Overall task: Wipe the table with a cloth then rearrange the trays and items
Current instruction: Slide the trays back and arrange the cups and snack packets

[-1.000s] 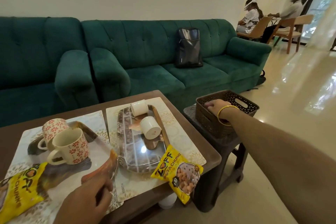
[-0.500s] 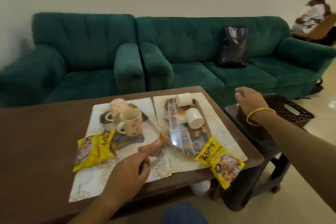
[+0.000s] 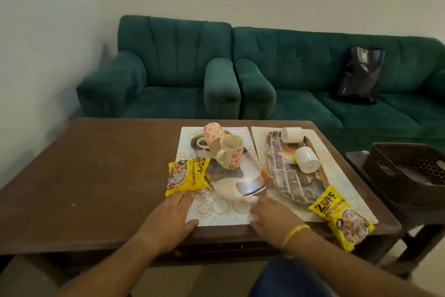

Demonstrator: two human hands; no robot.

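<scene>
The mat [image 3: 216,212] lies at the near edge of the table [image 3: 96,164], under both hands. The left hand [image 3: 172,217] rests flat on the mat's near left corner, fingers straight. The right hand [image 3: 272,212] rests on the near right corner; whether its thumb pinches the edge I cannot tell.

Just beyond the grip sits the tray [image 3: 231,183]. Two mugs [image 3: 230,154] touch at its far end, and a packet [image 3: 186,176] lies partly on it, just beyond the left hand. A quick pull or lift of the mat would likely slide the tray, and the mugs could tip or knock together.

Right of the grip, a second packet [image 3: 342,217] overhangs the table's edge, so a brush from the right forearm could drop it. Beyond it, two cups [image 3: 307,163] lie on their sides and might roll if jolted. No cloth shows.
</scene>
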